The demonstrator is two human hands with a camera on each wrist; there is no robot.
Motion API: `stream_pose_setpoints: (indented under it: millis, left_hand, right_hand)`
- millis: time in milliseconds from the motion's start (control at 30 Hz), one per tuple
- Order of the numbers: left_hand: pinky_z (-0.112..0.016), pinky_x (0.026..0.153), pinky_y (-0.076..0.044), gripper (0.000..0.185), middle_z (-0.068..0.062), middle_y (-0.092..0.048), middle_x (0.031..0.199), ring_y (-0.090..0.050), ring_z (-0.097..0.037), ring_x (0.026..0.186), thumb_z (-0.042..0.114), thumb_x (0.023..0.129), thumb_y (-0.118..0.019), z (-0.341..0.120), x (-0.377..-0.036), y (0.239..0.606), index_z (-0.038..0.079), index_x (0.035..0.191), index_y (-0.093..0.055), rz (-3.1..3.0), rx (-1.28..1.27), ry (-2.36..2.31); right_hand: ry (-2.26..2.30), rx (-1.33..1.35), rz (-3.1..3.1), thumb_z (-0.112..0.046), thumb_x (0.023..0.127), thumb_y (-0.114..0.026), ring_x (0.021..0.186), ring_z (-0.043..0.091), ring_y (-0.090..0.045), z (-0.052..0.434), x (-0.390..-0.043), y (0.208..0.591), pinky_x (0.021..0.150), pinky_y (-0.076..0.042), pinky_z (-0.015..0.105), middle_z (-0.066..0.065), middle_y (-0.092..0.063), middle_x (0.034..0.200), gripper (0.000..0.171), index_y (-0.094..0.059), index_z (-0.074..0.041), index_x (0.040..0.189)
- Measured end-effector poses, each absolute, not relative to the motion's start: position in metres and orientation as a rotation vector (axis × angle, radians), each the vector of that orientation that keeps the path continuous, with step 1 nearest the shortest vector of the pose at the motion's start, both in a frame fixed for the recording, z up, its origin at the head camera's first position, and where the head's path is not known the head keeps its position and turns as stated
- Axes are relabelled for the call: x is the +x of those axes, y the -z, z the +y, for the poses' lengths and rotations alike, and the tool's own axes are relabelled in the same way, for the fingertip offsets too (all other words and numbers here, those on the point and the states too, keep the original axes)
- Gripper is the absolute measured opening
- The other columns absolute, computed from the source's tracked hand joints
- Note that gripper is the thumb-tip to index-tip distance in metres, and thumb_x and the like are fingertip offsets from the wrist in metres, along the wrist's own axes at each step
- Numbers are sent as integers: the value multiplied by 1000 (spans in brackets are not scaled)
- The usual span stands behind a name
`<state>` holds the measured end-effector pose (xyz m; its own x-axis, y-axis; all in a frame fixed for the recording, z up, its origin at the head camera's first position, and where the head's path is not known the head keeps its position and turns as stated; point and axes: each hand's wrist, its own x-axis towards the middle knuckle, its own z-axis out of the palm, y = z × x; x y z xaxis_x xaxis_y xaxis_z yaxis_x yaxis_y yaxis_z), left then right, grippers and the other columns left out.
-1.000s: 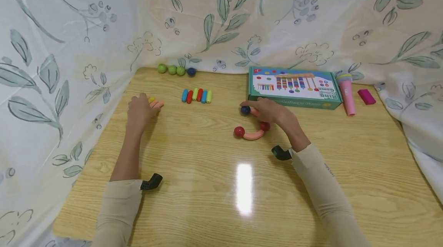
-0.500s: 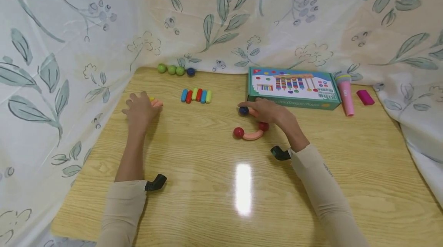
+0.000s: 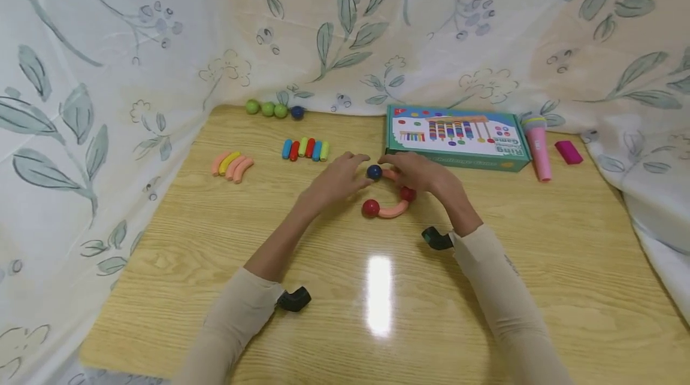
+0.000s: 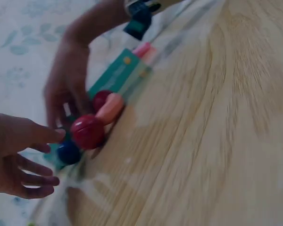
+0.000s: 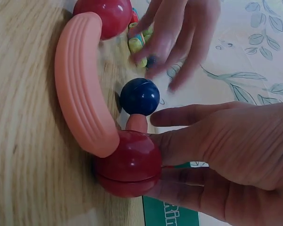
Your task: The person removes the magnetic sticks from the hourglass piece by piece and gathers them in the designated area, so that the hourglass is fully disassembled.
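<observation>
Hands meet over a small chain of toy pieces on the wooden table. From the head view, the right hand lies over a short pink piece between the blue ball and a red ball, hiding most of that piece; whether its fingers pinch it cannot be told there. The right wrist view settles more: the thumb and fingers lie against that red ball, loosely extended rather than curled round it, with the blue ball just beyond the thumb tip. The curved pink piece runs from this red ball away to a second red ball.

The left hand has its fingers spread and relaxed, tips beside the blue ball; the left wrist view, blurred, shows them apart and holding nothing, nearest the second red ball.

Only the head view shows what lies beyond the hands: a green game box just behind the right hand, coloured pegs and curved pieces off to the left.
</observation>
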<state>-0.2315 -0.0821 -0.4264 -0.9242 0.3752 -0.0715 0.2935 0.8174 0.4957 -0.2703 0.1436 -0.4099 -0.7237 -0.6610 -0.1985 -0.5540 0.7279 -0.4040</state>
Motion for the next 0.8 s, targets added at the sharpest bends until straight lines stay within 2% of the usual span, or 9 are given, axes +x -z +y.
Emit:
stream_pose_setpoints:
  millis: [100, 233, 467, 633, 800]
  left_hand:
    - [-42, 108, -54, 57, -15, -58, 143, -61, -29, 126, 36, 102, -68, -57, -237, 436, 13, 151, -52, 2825, 557, -696]
    - [-37, 94, -58, 46, -12, -64, 128, -62, -24, 106, 32, 102, -69, -42, -241, 444, 12, 142, -62, 2896, 532, -651]
    - [-29, 77, -50, 28, -10, -63, 111, -58, -22, 89, 22, 103, -65, -37, -242, 450, 9, 128, -69, 2933, 622, -681]
    - [-25, 72, -43, 26, -8, -60, 106, -56, -20, 86, 21, 104, -64, -35, -242, 451, 11, 126, -71, 2947, 634, -653]
    - [-23, 70, -42, 26, -7, -59, 104, -54, -18, 83, 21, 105, -63, -33, -241, 451, 11, 127, -72, 2963, 633, -656]
  right_hand:
    - [464, -916, 2589, -13, 106, -61, 87, 24, -57, 144, -270, 408, 84, -51, 39, 15, -66, 102, 40, -59, -2, 144]
    - [435, -802, 2586, -15, 105, -62, 89, 24, -56, 145, -268, 403, 85, -51, 38, 14, -66, 101, 42, -58, 0, 144]
    - [385, -801, 2626, -26, 106, -61, 78, 20, -57, 145, -265, 401, 75, -53, 34, 17, -73, 107, 35, -72, 4, 121]
    - [406, -803, 2623, -25, 106, -63, 66, 15, -51, 144, -265, 401, 61, -42, 26, 13, -69, 93, 33, -73, 4, 120]
    - [411, -786, 2605, -21, 105, -63, 61, 13, -48, 144, -265, 400, 57, -38, 23, 7, -61, 81, 31, -72, 4, 123]
